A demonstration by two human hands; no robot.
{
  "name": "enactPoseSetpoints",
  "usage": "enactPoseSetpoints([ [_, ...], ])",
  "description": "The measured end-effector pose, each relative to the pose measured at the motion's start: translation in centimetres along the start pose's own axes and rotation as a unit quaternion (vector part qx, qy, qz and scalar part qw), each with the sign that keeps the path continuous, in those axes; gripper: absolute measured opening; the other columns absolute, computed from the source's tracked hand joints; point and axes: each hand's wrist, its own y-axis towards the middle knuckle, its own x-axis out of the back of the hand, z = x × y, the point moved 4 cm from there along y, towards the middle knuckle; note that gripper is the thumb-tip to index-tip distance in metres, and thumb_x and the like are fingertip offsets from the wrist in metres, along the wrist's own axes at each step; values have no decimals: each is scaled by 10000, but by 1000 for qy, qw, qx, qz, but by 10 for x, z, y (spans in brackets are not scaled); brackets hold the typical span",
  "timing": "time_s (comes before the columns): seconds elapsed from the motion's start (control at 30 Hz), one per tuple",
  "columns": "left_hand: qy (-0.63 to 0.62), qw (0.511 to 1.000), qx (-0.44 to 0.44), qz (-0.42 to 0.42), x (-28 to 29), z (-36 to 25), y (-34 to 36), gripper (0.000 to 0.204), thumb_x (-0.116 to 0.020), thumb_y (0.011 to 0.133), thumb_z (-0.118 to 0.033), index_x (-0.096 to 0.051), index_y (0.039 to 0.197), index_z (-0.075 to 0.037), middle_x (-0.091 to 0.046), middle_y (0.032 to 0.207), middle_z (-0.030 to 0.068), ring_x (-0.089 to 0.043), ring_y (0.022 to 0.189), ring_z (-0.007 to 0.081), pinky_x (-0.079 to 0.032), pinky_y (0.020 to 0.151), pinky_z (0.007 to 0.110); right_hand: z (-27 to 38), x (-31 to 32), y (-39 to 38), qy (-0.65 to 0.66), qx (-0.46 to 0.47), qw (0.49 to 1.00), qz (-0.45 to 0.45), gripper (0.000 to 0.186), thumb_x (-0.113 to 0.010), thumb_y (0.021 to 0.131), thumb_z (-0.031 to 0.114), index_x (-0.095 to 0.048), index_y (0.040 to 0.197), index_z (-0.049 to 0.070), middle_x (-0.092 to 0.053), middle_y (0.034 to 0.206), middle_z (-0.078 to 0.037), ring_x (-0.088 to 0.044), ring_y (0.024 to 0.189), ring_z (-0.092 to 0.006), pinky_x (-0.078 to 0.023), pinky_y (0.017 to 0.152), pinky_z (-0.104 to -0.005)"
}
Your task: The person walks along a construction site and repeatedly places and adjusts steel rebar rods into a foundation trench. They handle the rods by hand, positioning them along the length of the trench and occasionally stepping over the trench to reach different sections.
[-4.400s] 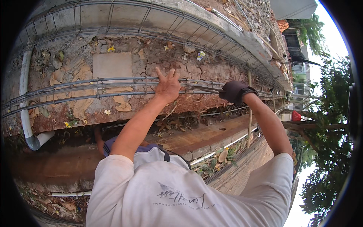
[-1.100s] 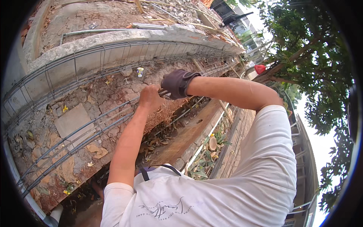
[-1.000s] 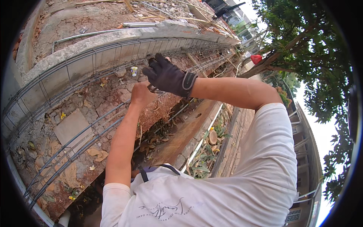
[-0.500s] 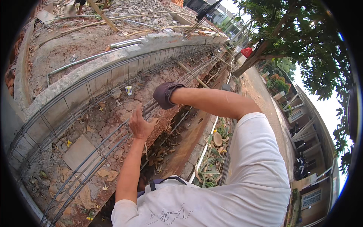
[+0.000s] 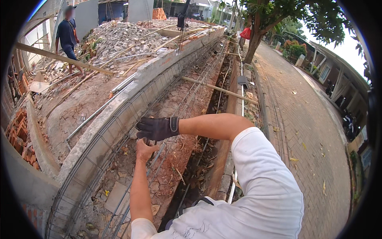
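My left hand (image 5: 144, 151) is bare and curled, thumb to the right, around a dark thing mostly covered by my fingers; I cannot make out what it is. Just above it, my right hand (image 5: 156, 128) wears a dark glove, its fingers stretched flat toward the left and seemingly nothing in them. Long thin steel bars (image 5: 159, 155) run past my left hand and forearm over cracked reddish soil. To the left, a wire-tied rebar cage (image 5: 102, 139) follows the foot of a low concrete wall (image 5: 103, 108).
A leaf-strewn trench (image 5: 195, 171) and a white pipe (image 5: 234, 185) lie to the right. A wooden pole (image 5: 219, 90) crosses the strip ahead. A flat tile (image 5: 116, 197) rests near my left forearm. Beyond the wall, a person (image 5: 67, 38) stands near rubble (image 5: 119, 42).
My view has swung up and ahead, bringing the person into sight. The gloved hand has straightened from a bent shape and sits over my left hand, whose fingers have curled in.
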Motion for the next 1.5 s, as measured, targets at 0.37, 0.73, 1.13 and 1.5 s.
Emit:
enactPoseSetpoints([
  [0.37, 350, 917, -5, -192, -49, -1, -22, 611, -857, 696, -171, -582, 1237, -98, -718, 903, 153, -698, 853, 395, -542, 759, 545, -35, -81, -18, 211, -139, 671, 697, 380, -785, 742, 216, -786, 1107, 110, -773, 923, -127, -746, 891, -322, -578, 752, -464],
  [0.73, -377, 891, 53, 249, 50, -39, -26, 750, -873, 752, -321, -632, 1360, 47, -678, 1314, 225, -584, 1327, 374, -428, 1135, 522, -26, 28, -70, 303, -331, 741, 500, 395, -683, 887, 409, -769, 882, 23, -720, 725, -112, -698, 647, -273, -544, 609, -422],
  [1.13, -283, 956, 67, 40, -49, -41, -88, 198, -589, 1036, -35, -718, 1186, -26, -664, 801, 70, -545, 620, 101, -462, 539, 281, 237, 117, -248, 672, -570, 432, 192, 439, -669, 957, 496, -727, 949, 60, -700, 835, -35, -596, 705, -86, -482, 668, -283],
  [1.5, -134, 984, 115, 12, -258, -6, -46, 229, -508, 1078, -82, -667, 1236, -35, -585, 769, -18, -452, 575, 48, -434, 533, 260, 417, 160, -345, 657, -741, 124, 54, 452, -749, 925, 418, -743, 1160, 32, -715, 897, -22, -624, 782, -97, -502, 675, -275],
])
